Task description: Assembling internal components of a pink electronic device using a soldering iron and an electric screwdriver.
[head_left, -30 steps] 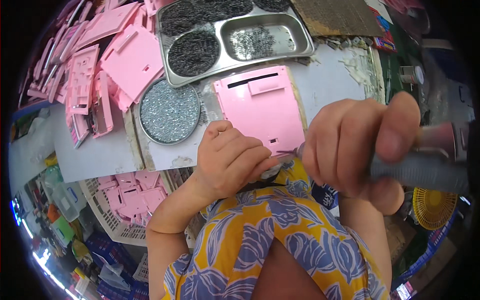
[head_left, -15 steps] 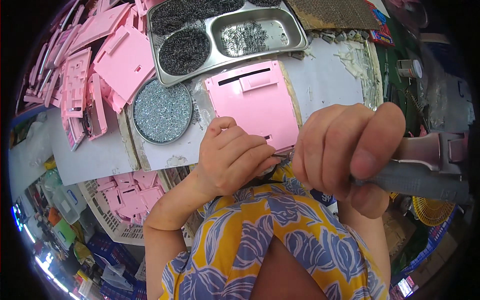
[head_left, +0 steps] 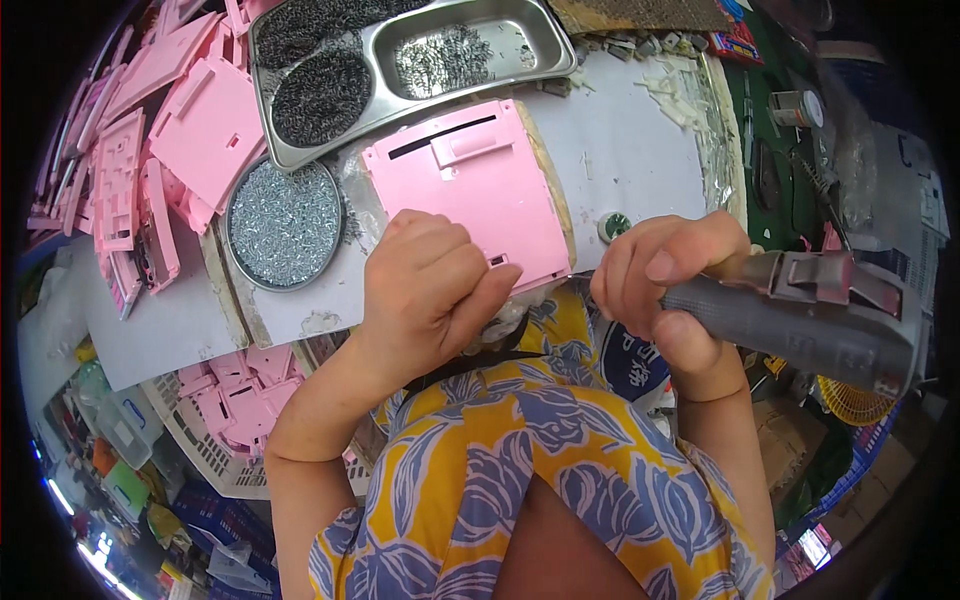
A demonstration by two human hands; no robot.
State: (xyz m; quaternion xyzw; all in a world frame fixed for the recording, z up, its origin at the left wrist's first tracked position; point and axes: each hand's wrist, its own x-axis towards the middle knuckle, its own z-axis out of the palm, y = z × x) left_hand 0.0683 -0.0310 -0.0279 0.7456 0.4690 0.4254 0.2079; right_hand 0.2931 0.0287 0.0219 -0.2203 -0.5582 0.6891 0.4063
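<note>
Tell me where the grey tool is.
The grey tool is at the right of the head view, held in the right hand, with the pink panel to its left.

At twelve o'clock I get an even pink on the panel (head_left: 450, 185), and the same pink on the parts (head_left: 205, 130) toward ten. The tool (head_left: 790, 325) at three reads grey to me. I see silver on the tray (head_left: 512, 60) just short of twelve, near-black on the small pieces (head_left: 325, 95) at eleven. At six, the shirt (head_left: 590, 475) is yellow, patterned with white-lined, blue-grey leaves.
</note>
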